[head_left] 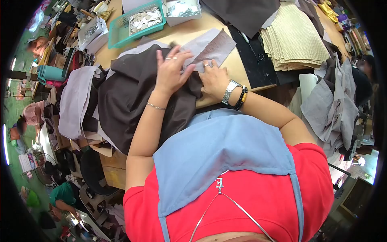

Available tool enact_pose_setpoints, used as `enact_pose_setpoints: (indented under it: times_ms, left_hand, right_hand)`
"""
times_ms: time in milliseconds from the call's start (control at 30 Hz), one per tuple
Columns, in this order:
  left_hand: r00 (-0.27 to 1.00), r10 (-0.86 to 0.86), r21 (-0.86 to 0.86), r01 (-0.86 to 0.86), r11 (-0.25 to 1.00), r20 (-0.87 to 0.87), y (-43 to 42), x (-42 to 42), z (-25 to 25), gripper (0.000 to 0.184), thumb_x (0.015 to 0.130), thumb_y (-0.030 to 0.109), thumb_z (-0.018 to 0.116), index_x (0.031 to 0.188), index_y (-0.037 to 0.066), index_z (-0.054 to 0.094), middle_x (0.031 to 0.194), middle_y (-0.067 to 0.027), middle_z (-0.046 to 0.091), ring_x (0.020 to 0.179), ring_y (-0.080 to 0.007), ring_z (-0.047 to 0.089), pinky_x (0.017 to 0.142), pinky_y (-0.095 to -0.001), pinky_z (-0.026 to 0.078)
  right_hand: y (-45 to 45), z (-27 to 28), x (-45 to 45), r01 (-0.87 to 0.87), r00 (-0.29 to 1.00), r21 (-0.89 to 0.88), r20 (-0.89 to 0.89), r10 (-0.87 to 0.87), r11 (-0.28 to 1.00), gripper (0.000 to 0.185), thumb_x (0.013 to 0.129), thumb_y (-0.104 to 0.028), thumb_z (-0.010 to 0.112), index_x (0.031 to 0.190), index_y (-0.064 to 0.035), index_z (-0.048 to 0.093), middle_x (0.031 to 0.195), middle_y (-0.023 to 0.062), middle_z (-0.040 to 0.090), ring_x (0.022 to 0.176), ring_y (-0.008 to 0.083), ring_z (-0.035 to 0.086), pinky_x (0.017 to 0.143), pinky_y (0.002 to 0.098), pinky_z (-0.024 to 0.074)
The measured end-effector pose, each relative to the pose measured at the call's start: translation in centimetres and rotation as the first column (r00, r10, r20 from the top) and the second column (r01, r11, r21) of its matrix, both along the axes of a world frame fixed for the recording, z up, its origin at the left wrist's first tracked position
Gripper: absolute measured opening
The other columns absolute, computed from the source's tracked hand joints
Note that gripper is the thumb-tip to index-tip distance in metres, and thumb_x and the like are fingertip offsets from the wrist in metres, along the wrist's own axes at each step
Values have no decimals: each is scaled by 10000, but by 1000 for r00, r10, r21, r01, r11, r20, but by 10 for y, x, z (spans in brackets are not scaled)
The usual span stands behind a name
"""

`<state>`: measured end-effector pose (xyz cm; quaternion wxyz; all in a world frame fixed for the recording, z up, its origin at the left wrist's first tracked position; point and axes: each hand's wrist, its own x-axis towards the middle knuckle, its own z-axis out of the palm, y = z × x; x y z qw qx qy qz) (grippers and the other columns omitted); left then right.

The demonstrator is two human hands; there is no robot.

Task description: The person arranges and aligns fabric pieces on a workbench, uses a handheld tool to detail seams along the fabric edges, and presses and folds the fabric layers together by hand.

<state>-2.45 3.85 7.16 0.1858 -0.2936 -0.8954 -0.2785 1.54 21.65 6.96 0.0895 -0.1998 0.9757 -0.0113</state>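
My left hand (172, 72) hovers over a dark brown piece of cloth (129, 97), its fingers spread and slightly blurred, with nothing seen in them. My right hand (215, 80) rests on the table, its bent fingertips pressing on the near edge of a light grey piece of fabric (197, 45). A brownish, wrinkled strip (213, 47) lies across that grey piece. The dark cloth spreads in folds over the table's front edge and reaches both hands. What lies beneath my right palm is hidden.
Beyond my hands stand a teal basket (117, 34) of small pale pieces and a white box (182, 11) of small shiny parts. Right of them lies a stack of cream textured sheets (296, 38). Light grey cloth (78, 101) hangs at the left; more grey fabric (330, 105) hangs right.
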Motion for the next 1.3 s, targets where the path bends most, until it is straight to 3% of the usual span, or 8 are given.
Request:
enact_pose_setpoints:
  times_ms: [67,200,333,600,767,867,1167,1300]
  left_hand:
    - [994,4,-107,7,994,105,10,-8,-4,308,904,383,645,1156,206,659,1114,-23,681,1149,-221,593,1107,-659,148]
    - [942,148,-149,-107,983,300,7,-15,-19,357,862,432,680,1129,196,670,1066,-19,667,1085,-215,606,1064,-722,183]
    - [962,232,-277,-185,943,145,-6,-3,-25,483,760,526,735,1116,203,681,1158,-10,621,1163,-236,553,1021,-776,180]
    - [883,415,-259,-358,897,218,-12,23,-27,577,736,596,724,1194,249,671,1241,-27,554,1265,-280,453,1018,-802,125]
    - [815,489,-216,-440,872,311,-5,17,-33,493,790,546,708,1187,255,679,1251,-33,539,1280,-280,439,1015,-807,118]
    - [838,486,-221,-439,871,251,-2,21,-31,541,743,582,716,1175,258,682,1245,-39,530,1283,-264,422,1019,-805,126]
    - [841,484,-216,-440,872,241,-1,16,-39,548,795,625,657,1222,281,670,1504,-95,393,1454,-335,233,1016,-807,84]
    - [876,468,-256,-428,867,119,3,8,-43,453,832,550,661,1177,257,693,1518,-70,398,1469,-314,213,996,-820,71]
  right_hand:
    - [2,-3,3,-85,984,120,-144,102,989,558,790,-348,686,1307,-165,580,1387,175,477,1328,372,418,996,690,371]
    - [11,-5,-1,-353,930,-151,-165,328,924,375,862,-341,615,1160,-114,602,1281,167,571,1287,293,494,1022,701,302]
    - [38,-3,-17,-124,992,-256,-6,127,959,376,933,-347,544,1232,-121,505,1334,133,564,1232,273,543,970,586,373]
    - [89,-26,-28,-79,974,-341,-225,0,937,351,962,-397,526,1123,-91,586,1340,96,582,1185,255,578,979,483,414]
    - [101,-6,-47,78,982,-423,-126,-144,903,271,929,-337,577,1007,-90,652,1066,117,677,962,314,649,841,431,510]
    - [142,-14,-67,98,835,-467,-442,-328,879,227,867,-241,669,1006,-61,666,961,157,676,915,342,645,786,438,523]
    - [187,-23,-76,425,873,-366,-77,-482,828,392,846,-113,696,1220,-17,629,922,137,713,744,249,686,673,337,536]
    - [163,-33,-78,489,846,-872,469,-256,19,443,869,-64,701,1285,14,570,923,69,692,762,146,679,661,258,547]
